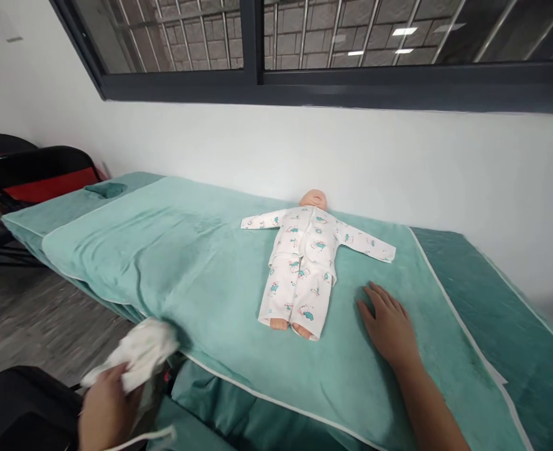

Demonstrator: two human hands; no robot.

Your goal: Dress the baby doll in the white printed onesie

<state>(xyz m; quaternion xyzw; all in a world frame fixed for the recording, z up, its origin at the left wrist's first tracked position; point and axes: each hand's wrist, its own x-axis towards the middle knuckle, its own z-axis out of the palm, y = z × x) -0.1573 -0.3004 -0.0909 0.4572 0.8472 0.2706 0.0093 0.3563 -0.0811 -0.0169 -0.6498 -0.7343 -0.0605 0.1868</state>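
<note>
A baby doll [312, 199] lies on its back on the green bed cover [201, 282], arms stretched out to the sides. It wears a white long-sleeved top [304, 235] and white trousers [297, 291], both with small printed figures; its feet show below the cuffs. My left hand [109, 407], at the lower left beyond the bed's near edge, grips a crumpled white cloth [147, 347], somewhat blurred. My right hand [389, 322] rests palm down on the cover, to the right of the doll's legs, its fingers stretched and holding nothing.
Behind the bed stands a white wall [201, 141] below a dark-framed window [252, 88] with bars outside. Black and red chairs [46, 172] are at the far left. A black object [17, 407] sits at the lower left, over a grey floor [60, 313].
</note>
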